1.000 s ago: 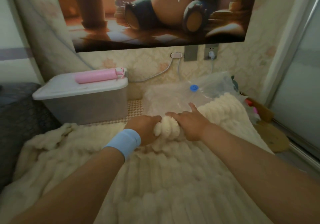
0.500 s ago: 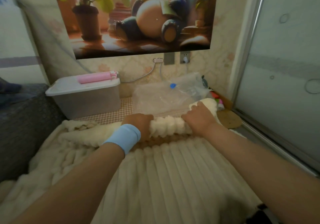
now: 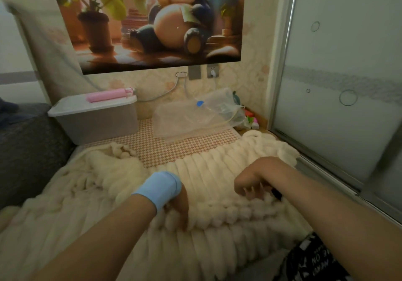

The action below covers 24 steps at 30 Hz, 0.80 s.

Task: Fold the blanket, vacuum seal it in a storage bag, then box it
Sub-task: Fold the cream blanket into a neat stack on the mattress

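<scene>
Fingers of left hand grip the blanket fold; right hand curls over it, hold unclear; fold runs sideways.

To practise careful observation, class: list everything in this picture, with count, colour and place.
blanket: one, cream, spread across the foreground
storage bag: one, clear, on the checked mat
storage box: one, grey with white lid, back left
tube: one, pink, on the storage box lid
poster: one, multicoloured, on the wall
wristband: one, blue, left wrist
left hand: one, grips the blanket's fold
right hand: one, fingers curled over the blanket, grip unclear
</scene>
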{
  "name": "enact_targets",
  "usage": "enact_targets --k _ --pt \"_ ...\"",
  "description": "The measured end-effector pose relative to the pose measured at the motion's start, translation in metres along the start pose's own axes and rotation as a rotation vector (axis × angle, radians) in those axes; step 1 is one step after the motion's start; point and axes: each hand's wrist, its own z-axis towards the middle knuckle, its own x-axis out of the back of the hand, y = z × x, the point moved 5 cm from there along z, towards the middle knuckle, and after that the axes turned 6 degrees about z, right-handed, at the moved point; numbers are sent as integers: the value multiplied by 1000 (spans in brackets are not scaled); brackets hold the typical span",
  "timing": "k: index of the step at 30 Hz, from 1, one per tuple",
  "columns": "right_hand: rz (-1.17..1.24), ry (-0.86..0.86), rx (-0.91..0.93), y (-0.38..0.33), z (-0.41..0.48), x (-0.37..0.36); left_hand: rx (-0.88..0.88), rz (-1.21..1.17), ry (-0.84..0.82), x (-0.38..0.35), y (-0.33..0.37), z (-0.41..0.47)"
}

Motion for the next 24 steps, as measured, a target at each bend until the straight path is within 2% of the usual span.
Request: enact_targets --k 2,4,5,7,9,11,13,15,17,19,20,21,23,24 --pt "-87 298 121 6 1 17 7 -177 -26 -3 2 -8" --pt "-290 709 157 14 4 33 -43 -216 169 13 10 -14" --pt "-337 829 139 21 9 38 -75 -162 319 24 17 -17" --pt "-271 804 39 43 23 38 -202 -157 517 37 44 -21" --pt "-65 660 -4 67 36 38 -353 -233 506 37 80 -12" --pt "84 602 15 85 46 38 -378 -101 506 29 111 -4" --pt "138 656 44 96 46 37 -342 -10 598 29 124 8" --pt "135 841 54 106 35 43 -352 -85 689 37 123 9" --pt "76 1034 -45 117 18 55 -347 -175 901 56 113 -7" --pt "45 1010 -214 136 6 61 -330 -210 1123 75 108 -26" --pt "13 941 -288 145 5 58 -352 -184 1113 79 112 -32" --pt "-54 845 -332 152 5 53 -391 -116 991 78 119 -33" --pt "-192 617 -356 164 12 37 -422 48 540 58 142 -28" --pt "-227 574 -353 168 15 34 -406 74 309 45 151 -26"
